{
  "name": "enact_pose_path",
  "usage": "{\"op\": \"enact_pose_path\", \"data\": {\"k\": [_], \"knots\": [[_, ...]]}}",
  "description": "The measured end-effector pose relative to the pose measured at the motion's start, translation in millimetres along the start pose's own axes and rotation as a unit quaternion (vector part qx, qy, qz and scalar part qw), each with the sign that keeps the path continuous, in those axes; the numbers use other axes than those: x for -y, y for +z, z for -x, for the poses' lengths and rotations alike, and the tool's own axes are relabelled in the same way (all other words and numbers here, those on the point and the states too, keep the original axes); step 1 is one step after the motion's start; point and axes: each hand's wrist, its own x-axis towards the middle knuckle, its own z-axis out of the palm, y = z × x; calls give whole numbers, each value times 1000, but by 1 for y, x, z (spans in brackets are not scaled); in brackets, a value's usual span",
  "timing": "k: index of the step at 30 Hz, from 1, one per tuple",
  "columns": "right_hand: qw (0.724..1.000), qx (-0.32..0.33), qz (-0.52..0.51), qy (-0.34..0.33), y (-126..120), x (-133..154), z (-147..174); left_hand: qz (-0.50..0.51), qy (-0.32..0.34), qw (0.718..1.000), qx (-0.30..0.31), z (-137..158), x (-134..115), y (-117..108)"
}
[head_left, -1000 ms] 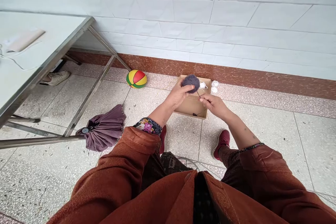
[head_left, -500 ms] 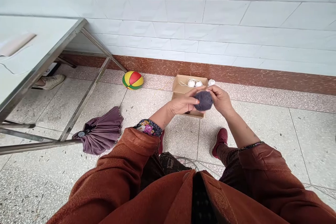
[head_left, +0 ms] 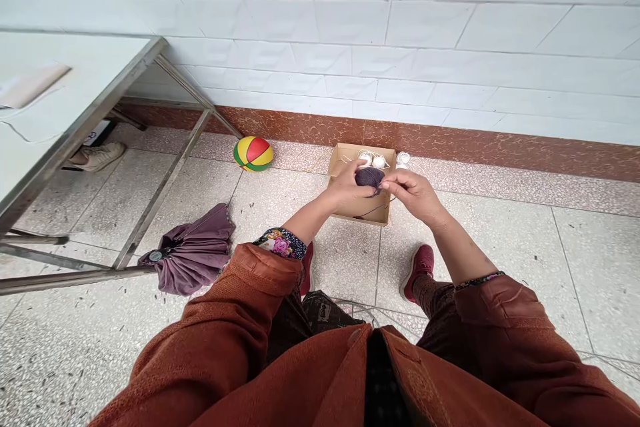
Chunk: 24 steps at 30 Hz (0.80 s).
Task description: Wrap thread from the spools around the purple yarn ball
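Observation:
A dark purple-grey ball of yarn (head_left: 369, 178) is held by my left hand (head_left: 346, 185), its thumb below and its fingers around the left side. My right hand (head_left: 414, 193) pinches the yarn strand at the ball's right edge, thumb and forefinger together. Beneath both hands, a shallow cardboard box (head_left: 345, 211) stands on the floor. White yarn balls (head_left: 379, 161) lie in its far part, with loose pale strands about them. A dark strand runs across the box's near part.
More white yarn (head_left: 403, 159) lies right of the box by the wall. A colourful ball (head_left: 253, 153) sits to the left. A folded purple umbrella (head_left: 195, 250) leans by the metal-framed table (head_left: 115, 90). Another person's shoe (head_left: 103, 157) shows under the table.
The yarn ball has moved left and slightly up, now in my left hand alone. My right fingers have gone from the ball's top to the strand at its right side.

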Motion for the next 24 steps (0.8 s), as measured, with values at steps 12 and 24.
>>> {"op": "enact_pose_path", "data": {"k": [12, 24], "knots": [[993, -85, 80, 29, 19, -31, -5, 323, 1, 929, 184, 29, -28, -1], [997, 56, -4, -46, 9, 3, 5, 34, 47, 996, -72, -7, 7, -7]]}}
